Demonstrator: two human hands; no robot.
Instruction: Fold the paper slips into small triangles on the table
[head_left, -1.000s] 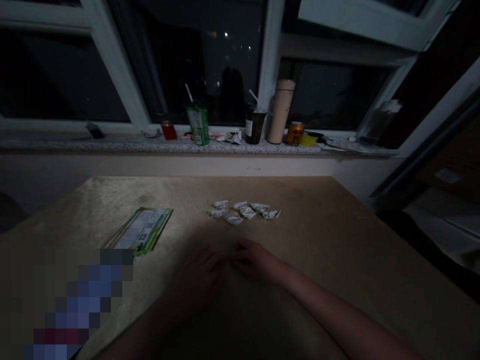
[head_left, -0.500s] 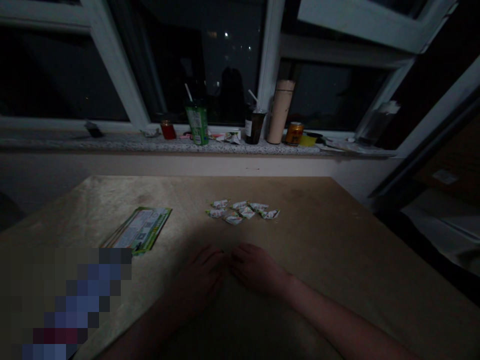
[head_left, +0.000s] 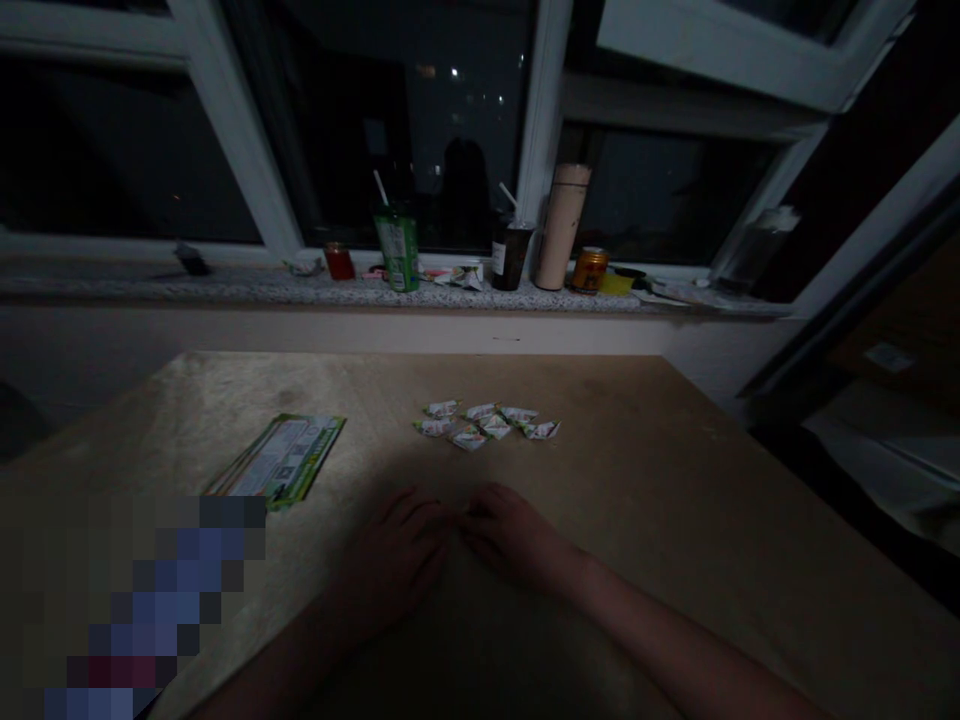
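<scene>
Both hands rest low on the wooden table [head_left: 675,480], their fingertips meeting in the shadow near the front middle. My left hand [head_left: 397,560] lies palm down with its fingers held together and pointing right. The fingers of my right hand [head_left: 514,530] bend in to meet them. Whatever is pinched between the fingertips is too dark to make out. A small heap of several folded paper pieces [head_left: 484,423] lies just beyond the hands. A green and white printed leaflet stack [head_left: 281,460] lies to the left.
A stone windowsill [head_left: 225,288] runs behind the table. On it stand a green cup with a straw [head_left: 397,250], a dark cup [head_left: 510,255], a tall beige flask [head_left: 562,228], a small red jar [head_left: 339,262] and an orange can [head_left: 589,270]. Dark window panes rise above.
The hands stay together at the same spot. Their fingers shift slightly: they spread a little half a second ago and have drawn together again.
</scene>
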